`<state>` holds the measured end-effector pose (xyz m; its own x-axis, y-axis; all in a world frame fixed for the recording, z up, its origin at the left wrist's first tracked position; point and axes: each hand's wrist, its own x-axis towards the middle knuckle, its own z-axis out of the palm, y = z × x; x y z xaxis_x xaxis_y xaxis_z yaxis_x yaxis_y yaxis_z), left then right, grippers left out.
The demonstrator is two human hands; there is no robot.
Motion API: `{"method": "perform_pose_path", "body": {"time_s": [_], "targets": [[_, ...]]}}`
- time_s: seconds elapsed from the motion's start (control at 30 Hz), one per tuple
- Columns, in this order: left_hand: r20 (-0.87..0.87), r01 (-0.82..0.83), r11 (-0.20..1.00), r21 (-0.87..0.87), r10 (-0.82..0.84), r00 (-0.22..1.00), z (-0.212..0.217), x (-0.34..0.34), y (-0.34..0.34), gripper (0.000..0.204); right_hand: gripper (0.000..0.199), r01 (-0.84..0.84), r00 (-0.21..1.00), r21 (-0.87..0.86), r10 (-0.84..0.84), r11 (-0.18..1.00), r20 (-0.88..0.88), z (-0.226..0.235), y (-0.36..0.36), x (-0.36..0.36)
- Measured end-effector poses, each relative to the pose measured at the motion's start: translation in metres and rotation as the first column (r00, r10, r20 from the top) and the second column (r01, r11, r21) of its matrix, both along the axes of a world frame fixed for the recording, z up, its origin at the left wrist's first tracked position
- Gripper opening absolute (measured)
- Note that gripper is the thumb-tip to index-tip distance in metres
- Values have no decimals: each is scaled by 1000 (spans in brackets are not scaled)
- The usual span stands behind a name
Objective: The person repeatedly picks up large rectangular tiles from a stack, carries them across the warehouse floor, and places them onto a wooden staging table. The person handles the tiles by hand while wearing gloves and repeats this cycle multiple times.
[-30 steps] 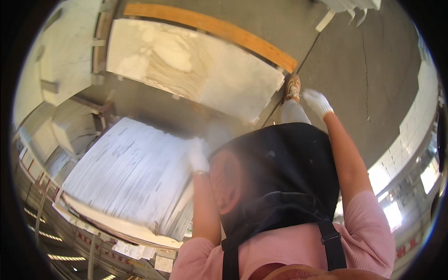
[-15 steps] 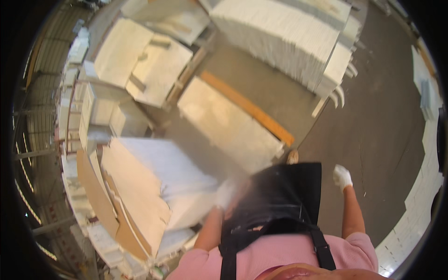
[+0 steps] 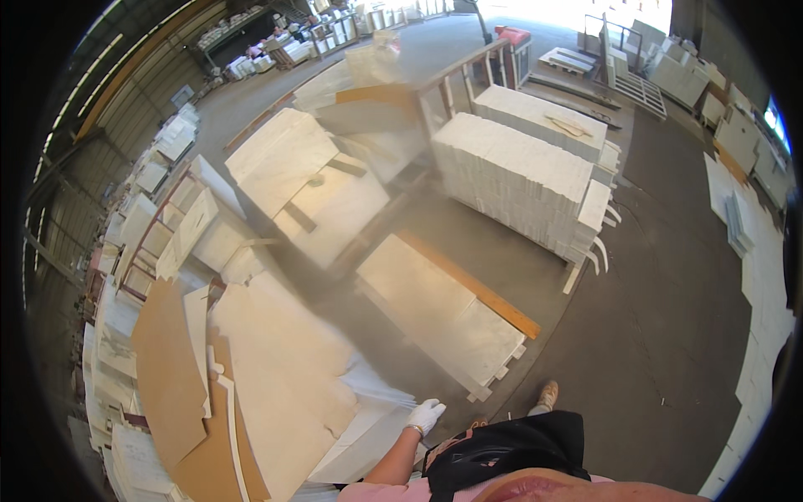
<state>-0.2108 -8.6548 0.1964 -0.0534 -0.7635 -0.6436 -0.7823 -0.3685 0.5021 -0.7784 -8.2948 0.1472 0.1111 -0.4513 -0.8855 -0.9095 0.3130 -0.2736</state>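
My left hand, in a white glove, is low in the middle of the view. It lies at the near right corner of a stack of thin white sheets; whether it touches them I cannot tell. Its fingers look loosely stretched and hold nothing that I can see. On that stack rests a large cream sheet with a ragged edge. Beside it stand brown boards. My right hand is out of view. A black apron covers my front, and one shoe shows beyond it.
Ahead lies a low pallet of pale slabs with an orange beam along its far side. Past it is a long stack of upright white slabs. Another pale slab stack stands far left. Grey floor stretches to the right.
The view has tipped up, bringing in the far hall. My right hand has left the picture. My left hand, blurred before, now shows sharply by the sheet stack's corner.
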Motion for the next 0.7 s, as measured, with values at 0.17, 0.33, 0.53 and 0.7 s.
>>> {"method": "perform_pose_path", "body": {"time_s": [0.17, 0.33, 0.53, 0.7], "targets": [[-211, -54, 855, 516, 188, 959, -24, 20, 37, 55, 36, 630, 751, 25, -617, 777, 235, 44, -13, 26], [-79, 153, 824, 546, -131, 988, -47, 32, 36, 53, 49, 873, 469, -293, -836, 391, 283, 158, -60, 83], [131, 762, 615, 202, -788, 601, -42, 2, 1, 48, 53, 995, 5, -90, -898, -39, 440, 177, 85, 145], [-187, 435, 830, 349, -393, 900, -9, -113, 6, 27, 46, 835, -547, 5, -828, -550, 123, 100, 328, 247]]}}
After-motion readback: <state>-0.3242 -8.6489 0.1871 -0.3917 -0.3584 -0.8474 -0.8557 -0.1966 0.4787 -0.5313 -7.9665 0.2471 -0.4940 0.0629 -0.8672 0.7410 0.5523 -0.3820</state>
